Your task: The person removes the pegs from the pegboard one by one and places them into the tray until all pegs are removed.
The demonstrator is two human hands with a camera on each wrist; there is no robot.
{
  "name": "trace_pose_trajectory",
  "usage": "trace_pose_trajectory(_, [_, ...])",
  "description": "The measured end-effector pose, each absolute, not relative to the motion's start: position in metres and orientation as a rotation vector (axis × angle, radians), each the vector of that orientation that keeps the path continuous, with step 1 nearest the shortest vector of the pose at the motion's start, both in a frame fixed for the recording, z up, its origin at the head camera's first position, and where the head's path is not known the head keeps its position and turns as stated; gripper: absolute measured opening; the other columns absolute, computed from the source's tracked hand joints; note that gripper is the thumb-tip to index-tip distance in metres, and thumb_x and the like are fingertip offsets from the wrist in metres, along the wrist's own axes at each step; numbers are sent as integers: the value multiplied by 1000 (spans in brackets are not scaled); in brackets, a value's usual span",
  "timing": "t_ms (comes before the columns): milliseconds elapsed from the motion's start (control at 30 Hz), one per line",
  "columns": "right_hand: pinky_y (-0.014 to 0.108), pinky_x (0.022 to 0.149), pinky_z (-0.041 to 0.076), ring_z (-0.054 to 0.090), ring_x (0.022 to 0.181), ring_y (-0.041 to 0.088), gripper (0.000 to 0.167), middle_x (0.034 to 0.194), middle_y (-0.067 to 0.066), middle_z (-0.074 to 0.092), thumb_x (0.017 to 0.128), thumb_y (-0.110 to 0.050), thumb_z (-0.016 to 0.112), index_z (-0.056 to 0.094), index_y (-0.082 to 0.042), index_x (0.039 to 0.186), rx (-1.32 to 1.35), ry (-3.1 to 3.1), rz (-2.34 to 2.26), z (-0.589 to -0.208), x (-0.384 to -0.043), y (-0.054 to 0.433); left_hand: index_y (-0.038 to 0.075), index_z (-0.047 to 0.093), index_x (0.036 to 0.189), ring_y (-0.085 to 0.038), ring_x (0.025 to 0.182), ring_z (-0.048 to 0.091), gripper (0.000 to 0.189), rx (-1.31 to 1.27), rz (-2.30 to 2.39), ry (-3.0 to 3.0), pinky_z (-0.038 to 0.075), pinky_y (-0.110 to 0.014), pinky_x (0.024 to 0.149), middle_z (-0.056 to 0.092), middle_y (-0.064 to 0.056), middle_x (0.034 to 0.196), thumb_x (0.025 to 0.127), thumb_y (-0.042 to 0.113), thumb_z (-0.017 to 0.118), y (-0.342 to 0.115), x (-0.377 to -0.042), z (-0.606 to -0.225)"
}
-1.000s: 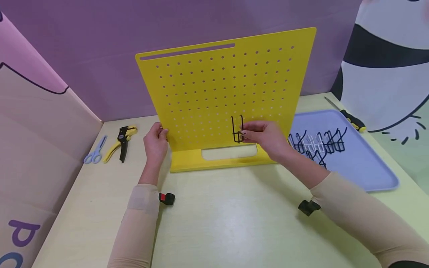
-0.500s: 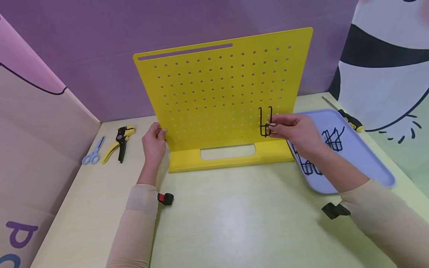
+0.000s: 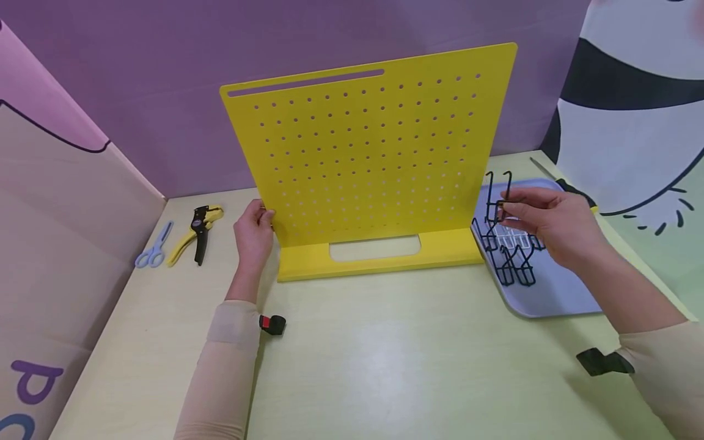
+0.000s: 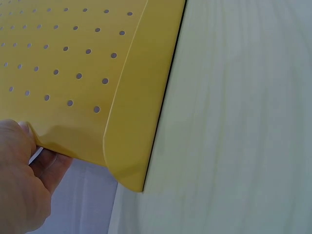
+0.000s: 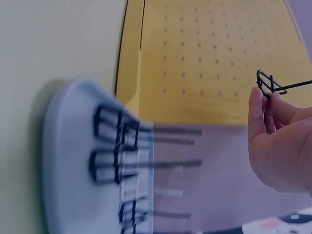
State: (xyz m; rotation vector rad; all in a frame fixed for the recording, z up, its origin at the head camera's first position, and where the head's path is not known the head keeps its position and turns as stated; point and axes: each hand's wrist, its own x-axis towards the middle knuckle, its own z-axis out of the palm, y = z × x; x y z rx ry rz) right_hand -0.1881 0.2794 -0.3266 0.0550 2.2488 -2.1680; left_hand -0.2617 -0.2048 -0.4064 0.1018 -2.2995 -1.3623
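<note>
A yellow pegboard with rows of holes stands upright on its folded base. My left hand grips its left edge, and in the left wrist view the thumb lies on the front with fingers behind. Between thumb and fingers, my right hand pinches a black wire hook. It is held up over the tray, right of the board, prongs pointing up. In the right wrist view the hook shows at the fingertips. Below it, several black wire hooks and white wire hooks lie in the tray.
The light blue tray sits on the table right of the board. A screwdriver lies behind it, partly hidden by my right hand. On the left are blue scissors and a yellow-and-black wire stripper. A purple backdrop rises behind.
My right hand has carried the black wire hook from in front of the board rightward to above the tray. My left hand stays on the board's left edge.
</note>
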Motion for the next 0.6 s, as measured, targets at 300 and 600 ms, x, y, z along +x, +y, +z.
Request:
trace_pose_trajectory(300, [24,74,58,71,85,11,12,101,-3,71,92,-6,73,79,-12,101,81,2105,-2307,-344,-175,331,0,66,113,-25,75,57,14,100,-1350,-2303,49,-26,68,66,-17,89,100,6,62,-203,-262,-406])
trace_pose_trajectory(600, [26,71,59,71,84,10,16,97,-5,71,93,-2,70,79,-14,98,161,2107,-2250,-366,-168,374,1,67,112,-24,74,56,14,96,-1352,-2294,49,-26,67,64,-16,87,100,6,61,-204,-262,-407])
